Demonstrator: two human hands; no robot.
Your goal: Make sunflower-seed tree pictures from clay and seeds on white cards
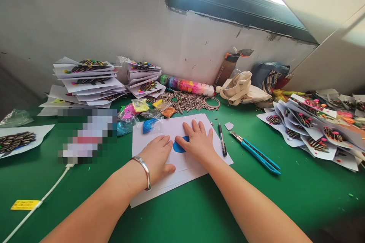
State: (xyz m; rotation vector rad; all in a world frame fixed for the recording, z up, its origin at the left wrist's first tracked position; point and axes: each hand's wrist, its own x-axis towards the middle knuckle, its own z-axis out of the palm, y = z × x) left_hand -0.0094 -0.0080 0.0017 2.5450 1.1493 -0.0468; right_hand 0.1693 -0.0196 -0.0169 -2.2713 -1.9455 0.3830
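White sheets of paper (182,182) lie on the green table in front of me. A flat blue patch of clay (178,148) is on the top sheet, partly covered by my right hand (198,140), whose thumb rests on it and whose fingers are spread. To its left, my left hand (158,157) lies flat on the paper with the thumb apart and a silver bangle on the wrist. On the paper's far left corner is a small bag of blue clay (151,124). A black pen (222,140) lies along the right side of the sheet.
A blue utility knife (256,153) lies right of the paper. Sunflower seeds (185,102) are heaped behind it, beside colourful clay bags (139,105). Stacks of seed-decorated sheets stand left (91,83) and right (310,125). A bottle (226,69) and a cloth bag (242,89) stand near the wall.
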